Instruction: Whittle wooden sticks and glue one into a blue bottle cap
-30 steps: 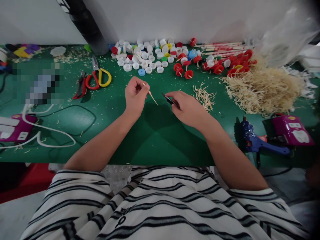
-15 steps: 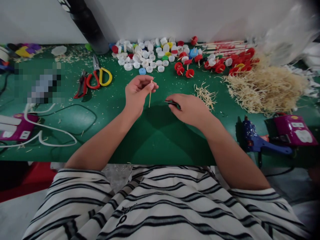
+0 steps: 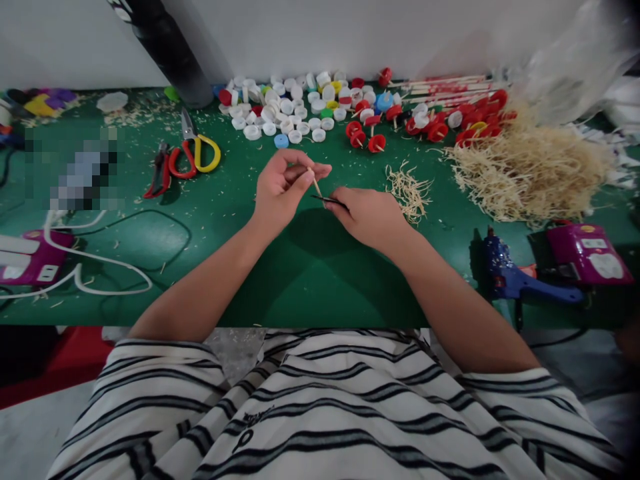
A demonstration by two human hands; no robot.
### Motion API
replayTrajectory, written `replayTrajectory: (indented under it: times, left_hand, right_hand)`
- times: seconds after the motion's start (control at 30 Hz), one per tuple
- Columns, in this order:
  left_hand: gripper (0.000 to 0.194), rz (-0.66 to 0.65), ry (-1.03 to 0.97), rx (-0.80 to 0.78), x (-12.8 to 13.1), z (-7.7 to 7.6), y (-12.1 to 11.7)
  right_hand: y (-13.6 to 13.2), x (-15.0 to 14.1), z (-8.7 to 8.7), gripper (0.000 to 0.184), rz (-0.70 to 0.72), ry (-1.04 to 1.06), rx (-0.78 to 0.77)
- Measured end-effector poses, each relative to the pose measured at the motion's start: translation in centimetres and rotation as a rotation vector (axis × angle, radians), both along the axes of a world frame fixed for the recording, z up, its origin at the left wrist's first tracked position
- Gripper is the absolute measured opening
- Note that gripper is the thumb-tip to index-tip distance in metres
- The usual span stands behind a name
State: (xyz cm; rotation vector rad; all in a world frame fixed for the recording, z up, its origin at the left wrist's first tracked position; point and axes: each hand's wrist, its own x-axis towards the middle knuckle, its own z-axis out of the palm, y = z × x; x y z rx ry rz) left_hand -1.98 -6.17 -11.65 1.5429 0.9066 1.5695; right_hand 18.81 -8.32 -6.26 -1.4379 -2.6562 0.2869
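Note:
My left hand (image 3: 283,187) pinches a short wooden stick (image 3: 315,183) between thumb and fingers, above the green table (image 3: 310,267). My right hand (image 3: 370,217) is closed on a thin dark blade (image 3: 327,199), whose tip meets the lower end of the stick. Both hands hover close together at the table's middle. A small heap of pale wood shavings (image 3: 410,190) lies just right of my right hand.
Several white, red and blue bottle caps (image 3: 295,110) lie at the back, some on sticks (image 3: 440,87). A big shavings pile (image 3: 530,170) sits at right. Scissors (image 3: 200,150) and red pliers (image 3: 160,170) lie left. A blue glue gun (image 3: 515,280), purple power strips (image 3: 585,253) and cables (image 3: 90,280) flank me.
My left hand has turned the stick and brought it right to the blade. My right hand moved slightly left and up so the blade tip now touches the stick.

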Motion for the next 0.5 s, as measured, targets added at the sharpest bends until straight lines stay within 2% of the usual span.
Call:
replayTrajectory:
  times: [0.2, 0.5]
  left_hand:
    - [0.041, 0.039, 0.138, 0.012, -0.1, 0.0, -0.2]
    - [0.034, 0.072, 0.09, -0.013, 0.1, 1.1, -0.8]
  right_hand:
    - [0.1, 0.0, 0.0, 0.047, -0.046, -0.008, 0.037]
    - [0.2, 0.3, 0.2, 0.048, -0.077, 0.009, 0.019]
